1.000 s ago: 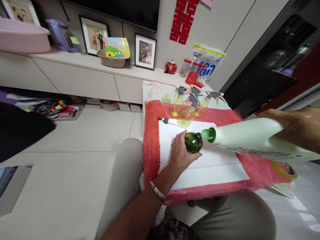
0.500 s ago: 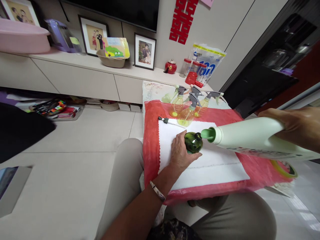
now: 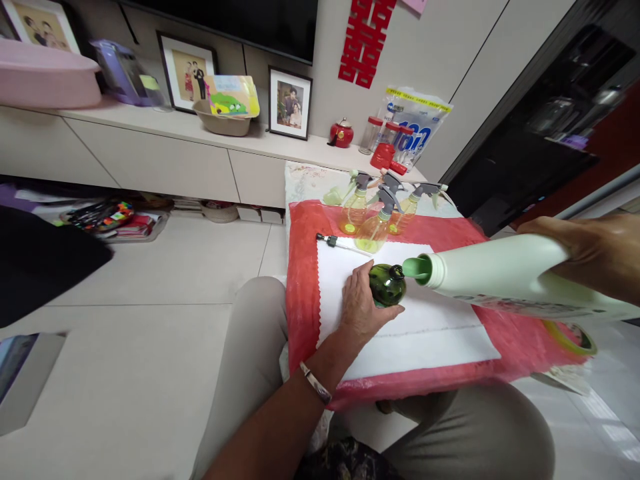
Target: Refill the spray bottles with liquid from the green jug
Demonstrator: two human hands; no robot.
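Left hand (image 3: 361,300) is gripping a bottle (image 3: 387,287), right hand (image 3: 597,250) clutching a jug (image 3: 500,270); sprayers (image 3: 375,230) are standing behind, a pump (image 3: 331,241) lying nearby.

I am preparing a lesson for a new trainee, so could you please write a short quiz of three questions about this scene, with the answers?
1. Which of the hands holds the large pale green jug?

2. True or false: the jug stands upright on its base.

3. What lies on the white sheet near the spray bottles?
A) scissors
B) a black-topped tube
C) a spoon

Key:
1. The right hand; the left hand holds the dark green bottle.
2. False: it is tipped, spout close to the dark green bottle's neck.
3. B
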